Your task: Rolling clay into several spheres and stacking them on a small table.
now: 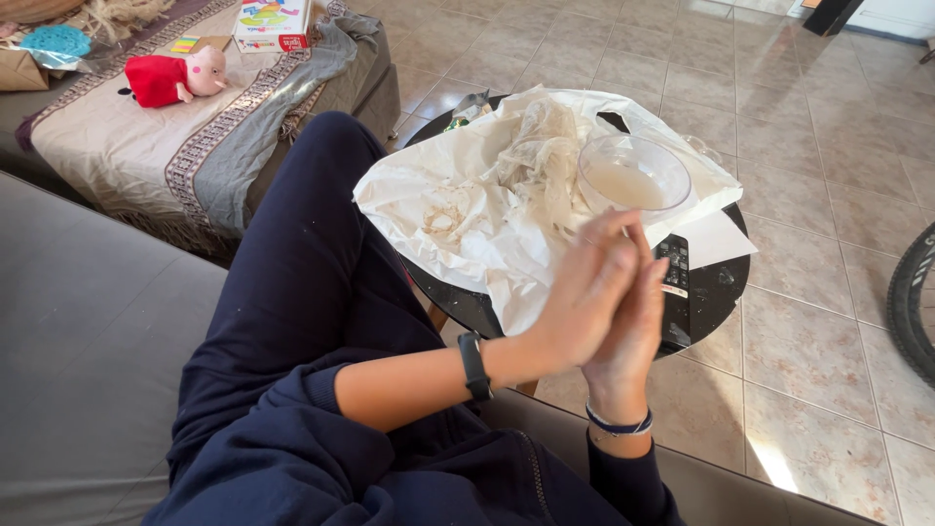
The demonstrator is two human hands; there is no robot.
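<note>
My left hand, with a black band on its wrist, and my right hand, with a thin blue bracelet, are pressed palm to palm, fingers stretched out. They hover over the near edge of a small round black table. Whether anything lies between the palms is hidden. Just beyond the fingertips stands a clear bowl of cloudy whitish liquid. It rests on a big crumpled sheet of white paper covering most of the table.
A dark flat device with buttons and a white sheet lie on the table's right side. My dark-blue trouser legs stretch over a grey sofa. A blanket-covered seat holds a pink plush pig and a box. A tyre stands at the right.
</note>
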